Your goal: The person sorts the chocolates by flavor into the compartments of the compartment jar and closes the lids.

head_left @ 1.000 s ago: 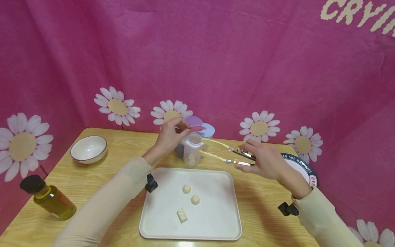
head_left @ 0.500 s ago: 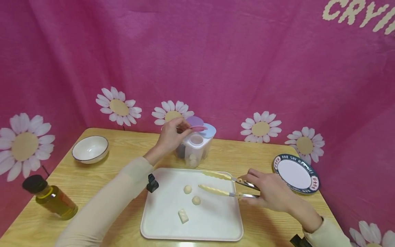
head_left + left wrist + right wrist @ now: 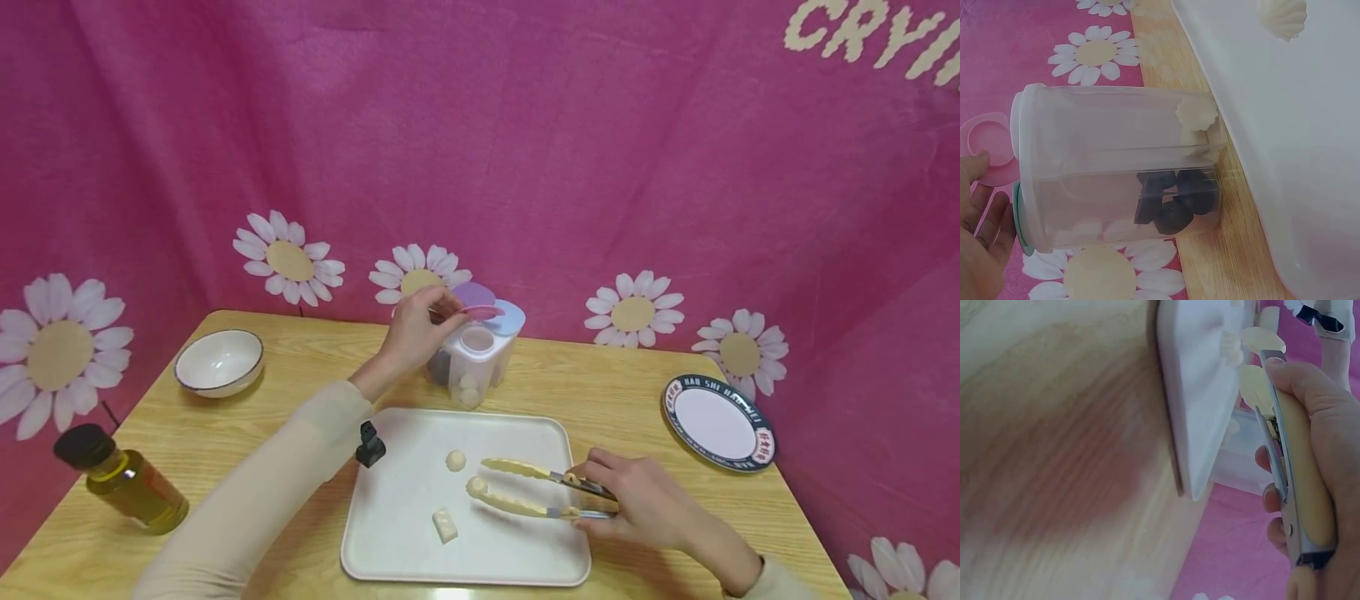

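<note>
My left hand (image 3: 416,329) pinches the raised pink lid (image 3: 482,313) of a clear container (image 3: 472,354) behind the tray. One round opening beneath that lid is uncovered. Inside the container are cream-coloured pieces (image 3: 1196,114) and dark pieces (image 3: 1175,215) in separate compartments. My right hand (image 3: 645,504) grips metal tongs (image 3: 516,468) with yellow scalloped tips spread apart, low over the tray (image 3: 401,554). The nearer tip is right at a cream-coloured, ridged round piece (image 3: 476,485). A second round piece (image 3: 456,460) and a rectangular white piece (image 3: 445,525) lie on the tray.
A white bowl (image 3: 219,363) stands at the back left, with a black-capped oil bottle (image 3: 135,492) in front of it. At the right lies a dark-rimmed plate (image 3: 718,422). A pink flowered cloth (image 3: 525,167) hangs behind the wooden table (image 3: 600,392).
The right hand has brought the tongs from beside the container's opening down over the tray, to the nearer round piece. The left hand has stayed at the pink lid.
</note>
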Demonstrator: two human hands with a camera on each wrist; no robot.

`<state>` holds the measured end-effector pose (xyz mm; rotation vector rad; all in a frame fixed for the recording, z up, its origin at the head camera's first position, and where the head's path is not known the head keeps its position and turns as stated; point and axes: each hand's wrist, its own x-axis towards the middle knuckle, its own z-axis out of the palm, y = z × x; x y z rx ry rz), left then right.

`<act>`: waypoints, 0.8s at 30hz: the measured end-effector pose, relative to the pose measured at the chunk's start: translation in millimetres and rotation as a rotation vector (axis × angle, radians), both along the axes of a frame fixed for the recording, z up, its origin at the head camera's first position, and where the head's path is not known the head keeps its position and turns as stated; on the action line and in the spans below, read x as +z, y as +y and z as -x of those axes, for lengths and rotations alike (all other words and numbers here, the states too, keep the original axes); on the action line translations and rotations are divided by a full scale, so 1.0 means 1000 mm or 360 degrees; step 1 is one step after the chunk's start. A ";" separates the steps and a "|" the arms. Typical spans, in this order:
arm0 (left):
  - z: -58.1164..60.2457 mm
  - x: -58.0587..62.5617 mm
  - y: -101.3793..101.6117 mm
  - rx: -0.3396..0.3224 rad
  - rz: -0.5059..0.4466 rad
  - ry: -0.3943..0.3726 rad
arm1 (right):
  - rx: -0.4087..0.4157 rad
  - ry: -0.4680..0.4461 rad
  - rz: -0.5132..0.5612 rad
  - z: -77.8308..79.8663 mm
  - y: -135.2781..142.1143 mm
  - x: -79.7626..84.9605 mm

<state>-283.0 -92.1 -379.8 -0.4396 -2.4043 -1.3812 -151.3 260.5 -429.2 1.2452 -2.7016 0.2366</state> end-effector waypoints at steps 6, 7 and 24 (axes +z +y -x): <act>0.001 -0.001 0.000 0.0000 0.0002 0.0018 | -0.0016 -0.0107 0.0001 0.000 -0.003 -0.008; 0.001 -0.001 0.000 0.0000 0.0002 0.0017 | -0.0019 -0.0123 -0.0001 0.000 -0.003 -0.010; 0.000 -0.002 0.001 0.0006 0.0001 -0.0005 | -0.0010 -0.0209 0.0079 -0.002 -0.007 -0.022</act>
